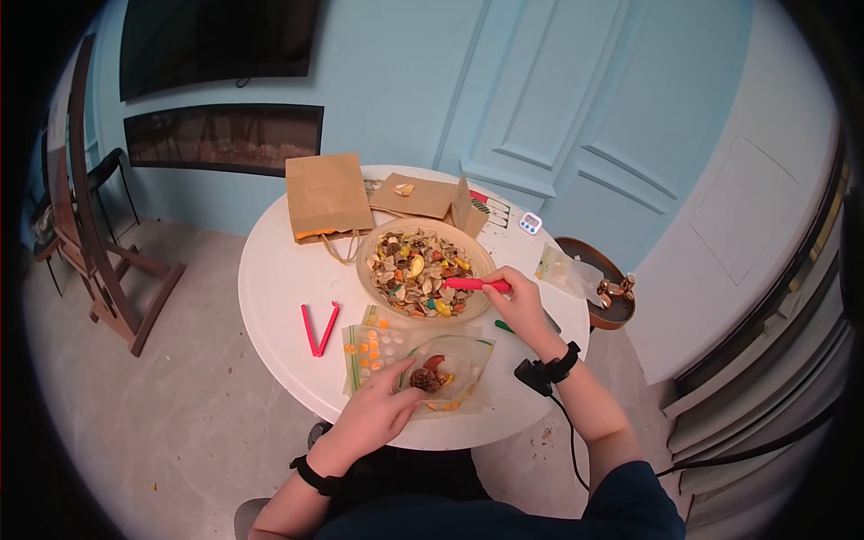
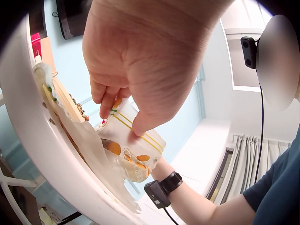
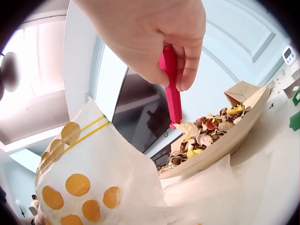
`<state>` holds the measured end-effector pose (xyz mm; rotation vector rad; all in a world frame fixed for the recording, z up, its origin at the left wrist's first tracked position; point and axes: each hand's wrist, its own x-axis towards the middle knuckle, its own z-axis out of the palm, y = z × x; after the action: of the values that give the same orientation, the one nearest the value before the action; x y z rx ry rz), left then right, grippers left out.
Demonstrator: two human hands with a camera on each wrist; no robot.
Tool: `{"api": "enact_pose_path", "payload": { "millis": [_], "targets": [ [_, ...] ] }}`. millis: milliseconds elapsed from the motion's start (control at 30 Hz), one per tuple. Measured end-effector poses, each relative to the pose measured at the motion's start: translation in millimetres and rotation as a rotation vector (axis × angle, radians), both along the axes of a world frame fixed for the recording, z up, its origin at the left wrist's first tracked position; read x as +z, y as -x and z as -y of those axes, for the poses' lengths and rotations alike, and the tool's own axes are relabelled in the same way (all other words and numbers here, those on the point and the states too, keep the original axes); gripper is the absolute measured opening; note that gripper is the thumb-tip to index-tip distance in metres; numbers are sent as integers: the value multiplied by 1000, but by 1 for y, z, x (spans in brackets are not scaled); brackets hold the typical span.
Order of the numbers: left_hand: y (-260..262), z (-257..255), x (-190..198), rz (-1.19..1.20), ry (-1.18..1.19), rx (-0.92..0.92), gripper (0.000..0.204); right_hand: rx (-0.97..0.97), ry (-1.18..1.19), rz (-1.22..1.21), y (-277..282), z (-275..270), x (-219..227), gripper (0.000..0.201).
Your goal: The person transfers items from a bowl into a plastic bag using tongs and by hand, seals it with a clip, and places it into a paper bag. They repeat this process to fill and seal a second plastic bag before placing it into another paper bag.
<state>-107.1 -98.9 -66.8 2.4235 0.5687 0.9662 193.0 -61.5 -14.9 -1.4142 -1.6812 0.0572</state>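
My left hand [image 1: 382, 409] pinches the mouth of a clear zip bag [image 1: 475, 362] with orange dots, holding it open near the table's front edge. Inside lie a pine cone [image 1: 426, 378] and a few dried bits. In the left wrist view, thumb and fingers grip the bag's yellow-lined zip edge [image 2: 136, 126]. My right hand [image 1: 520, 308] holds a slim red bag clip [image 3: 173, 103], its tip pointing down at the potpourri [image 1: 432, 270] in a round pale bowl [image 1: 487, 267]. A pale petal [image 3: 189, 129] shows right at the clip's tip.
Another red bag clip [image 1: 314, 337] lies spread in a V at the left. Other dotted bags [image 1: 358, 346] lie beneath the open one. Behind the bowl are a brown paper bag [image 1: 328, 198], folded cardboard [image 1: 418, 198] and a white timer [image 1: 530, 222]. A green piece [image 1: 504, 326] lies by my right wrist.
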Motion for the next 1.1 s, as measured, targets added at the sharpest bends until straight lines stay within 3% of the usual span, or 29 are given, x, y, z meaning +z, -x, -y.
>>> {"api": "enact_pose_path", "payload": {
  "millis": [333, 400, 433, 500, 700, 833, 1100],
  "targets": [
    [0, 5, -1, -3, 31, 5, 13, -47, 10, -21, 2, 9, 6, 10],
    [0, 4, -3, 0, 25, 2, 14, -5, 64, -243, 7, 14, 17, 9],
    [0, 4, -3, 3, 19, -1, 15, -5, 64, -243, 11, 19, 24, 9],
    [-2, 6, -1, 17, 16, 11, 16, 177, 116, -525, 25, 34, 41, 9],
    [-5, -2, 20, 231, 27, 113, 23, 362, 204, -701, 52, 78, 58, 10],
    [-9, -9, 47, 403, 71, 234, 19, 399, 196, -688, 55, 86, 53, 10],
    [-14, -19, 69, 371, 307, 33, 16, 454, 172, -728, 59, 88, 48, 11]
  ]
}}
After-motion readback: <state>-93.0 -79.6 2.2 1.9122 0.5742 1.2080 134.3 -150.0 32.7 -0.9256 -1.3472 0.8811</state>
